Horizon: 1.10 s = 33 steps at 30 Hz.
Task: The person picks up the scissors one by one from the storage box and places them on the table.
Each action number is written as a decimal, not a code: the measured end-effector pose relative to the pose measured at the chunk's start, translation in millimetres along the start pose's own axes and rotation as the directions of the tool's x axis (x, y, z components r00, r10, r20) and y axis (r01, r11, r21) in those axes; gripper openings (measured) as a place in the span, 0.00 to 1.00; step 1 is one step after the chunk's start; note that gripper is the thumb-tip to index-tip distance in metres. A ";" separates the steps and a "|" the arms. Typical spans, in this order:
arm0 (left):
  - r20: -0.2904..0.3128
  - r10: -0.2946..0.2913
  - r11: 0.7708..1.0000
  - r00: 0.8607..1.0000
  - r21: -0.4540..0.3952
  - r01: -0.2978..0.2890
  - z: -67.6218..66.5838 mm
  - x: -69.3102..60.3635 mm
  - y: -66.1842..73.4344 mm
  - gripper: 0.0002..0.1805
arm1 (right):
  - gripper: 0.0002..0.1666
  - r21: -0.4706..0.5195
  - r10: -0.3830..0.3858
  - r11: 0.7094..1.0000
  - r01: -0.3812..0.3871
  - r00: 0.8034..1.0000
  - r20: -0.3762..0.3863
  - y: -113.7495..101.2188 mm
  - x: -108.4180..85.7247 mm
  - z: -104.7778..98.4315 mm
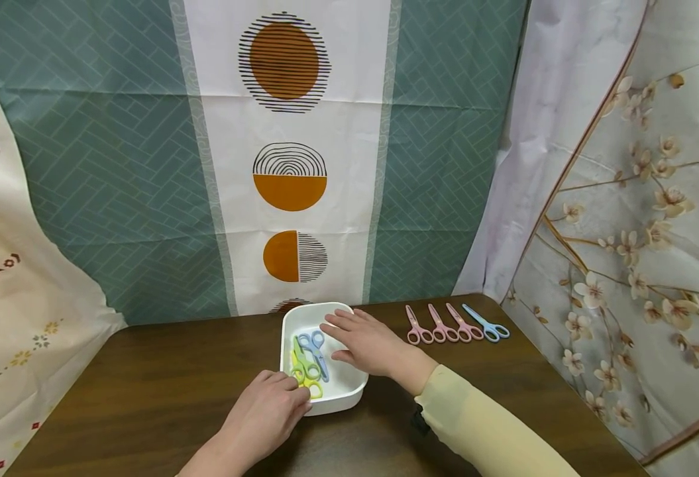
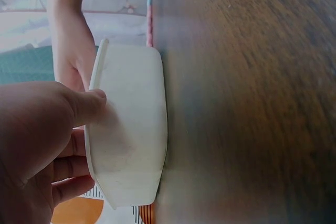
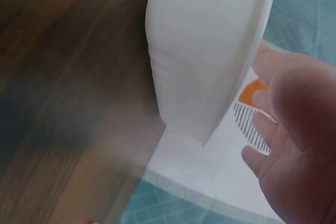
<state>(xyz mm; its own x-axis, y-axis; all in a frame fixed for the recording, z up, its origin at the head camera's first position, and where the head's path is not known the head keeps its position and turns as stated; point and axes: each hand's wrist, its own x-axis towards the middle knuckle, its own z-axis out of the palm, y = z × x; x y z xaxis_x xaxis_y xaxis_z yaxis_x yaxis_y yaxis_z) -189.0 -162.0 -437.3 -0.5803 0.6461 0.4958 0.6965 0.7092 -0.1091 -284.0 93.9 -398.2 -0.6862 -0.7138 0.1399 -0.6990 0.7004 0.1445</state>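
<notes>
A white plastic tub (image 1: 338,403) stands on the table. Inside it lie blue scissors (image 1: 323,368), green scissors (image 1: 309,368) and yellow scissors (image 1: 319,392), bunched toward its left side. My left hand (image 1: 266,407) grips the tub's near left corner; in the left wrist view, the thumb (image 2: 90,104) presses the outer wall while the fingers lie past the rim. Over the tub's right rim is my right hand (image 1: 364,339), its fingers extended. The right wrist view shows this hand (image 3: 294,124) beside the rim with nothing in its fingers.
To the right on the brown table (image 1: 188,371), three pink scissors (image 1: 438,321) and one pair of blue scissors (image 1: 482,321) lie in a row. A patterned curtain (image 1: 128,165) hangs behind the table, and a floral curtain (image 1: 635,265) hangs along the right side.
</notes>
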 end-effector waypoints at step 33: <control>-0.082 0.041 0.999 0.996 0.029 -0.039 2.7 -0.4 0.1 0.16 | 0.40 0.051 -0.037 0.998 0.027 0.976 0.214 -18.1 49.5 28.7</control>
<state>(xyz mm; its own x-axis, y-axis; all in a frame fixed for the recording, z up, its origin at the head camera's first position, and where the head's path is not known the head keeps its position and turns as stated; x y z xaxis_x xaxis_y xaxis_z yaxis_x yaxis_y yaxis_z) -189.8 -161.4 -439.8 -0.5146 0.6496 0.5596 0.7062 0.6913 -0.1531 -311.2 45.9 -421.9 -0.6869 -0.7225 -0.0786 -0.7266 0.6801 0.0976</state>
